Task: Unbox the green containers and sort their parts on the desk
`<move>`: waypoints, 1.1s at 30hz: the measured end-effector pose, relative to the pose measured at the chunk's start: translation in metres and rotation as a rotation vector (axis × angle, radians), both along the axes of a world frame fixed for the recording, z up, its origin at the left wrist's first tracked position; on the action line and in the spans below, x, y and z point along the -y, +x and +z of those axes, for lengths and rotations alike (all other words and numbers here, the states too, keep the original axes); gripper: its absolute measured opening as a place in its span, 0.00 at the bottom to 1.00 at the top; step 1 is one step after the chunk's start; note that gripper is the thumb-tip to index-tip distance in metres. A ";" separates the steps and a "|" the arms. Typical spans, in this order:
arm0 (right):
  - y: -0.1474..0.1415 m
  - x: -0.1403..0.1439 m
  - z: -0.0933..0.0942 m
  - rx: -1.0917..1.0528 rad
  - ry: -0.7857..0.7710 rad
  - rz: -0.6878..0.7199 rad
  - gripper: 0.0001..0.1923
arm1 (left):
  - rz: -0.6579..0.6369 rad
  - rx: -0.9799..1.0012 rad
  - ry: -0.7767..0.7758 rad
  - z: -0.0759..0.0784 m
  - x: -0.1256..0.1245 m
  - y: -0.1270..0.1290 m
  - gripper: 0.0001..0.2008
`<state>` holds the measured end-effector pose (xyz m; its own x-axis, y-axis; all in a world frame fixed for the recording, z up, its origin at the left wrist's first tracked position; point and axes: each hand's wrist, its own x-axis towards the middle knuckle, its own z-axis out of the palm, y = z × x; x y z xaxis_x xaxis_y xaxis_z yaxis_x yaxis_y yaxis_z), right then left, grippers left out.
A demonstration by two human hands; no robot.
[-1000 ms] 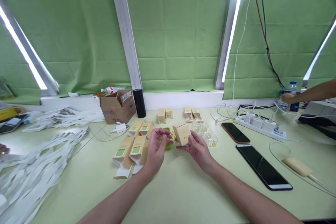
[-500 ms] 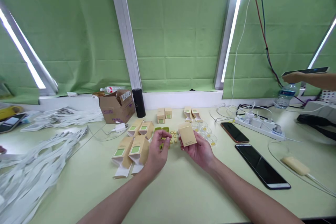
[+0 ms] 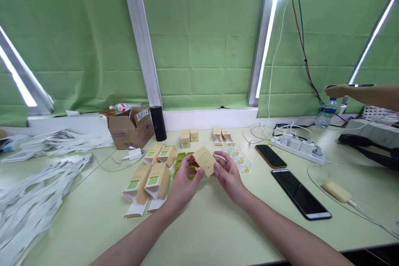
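Just above the near middle of the table (image 3: 218, 224), your left hand (image 3: 182, 183) and right hand (image 3: 229, 174) pinch the small kraft box (image 3: 205, 161) between fingertips, so a loose grip could drop it onto the green trays (image 3: 182, 162) beyond.

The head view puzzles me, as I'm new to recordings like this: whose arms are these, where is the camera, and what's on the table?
The camera sits on a person's head, looking forward and down, so the two bare arms are their own. The left hand and right hand together hold a small tan cardboard box above the pale green table. Beside the left hand lie open tan cartons with green labels; under the hands are green trays. To the right lie a large black phone and a white power strip. The arm far right belongs to another person.
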<state>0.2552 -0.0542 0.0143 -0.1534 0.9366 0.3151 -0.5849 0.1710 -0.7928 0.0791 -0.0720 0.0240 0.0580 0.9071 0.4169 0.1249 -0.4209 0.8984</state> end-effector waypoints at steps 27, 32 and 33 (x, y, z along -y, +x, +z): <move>0.007 0.015 0.007 0.357 0.471 -0.316 0.18 | 0.230 -0.215 0.868 0.011 -0.003 -0.021 0.25; 0.005 0.027 0.008 0.597 0.741 -0.470 0.25 | 0.317 -0.481 0.946 0.014 0.005 -0.021 0.26; 0.004 0.028 0.007 0.632 0.769 -0.488 0.27 | 0.331 -0.507 0.942 0.014 0.007 -0.020 0.26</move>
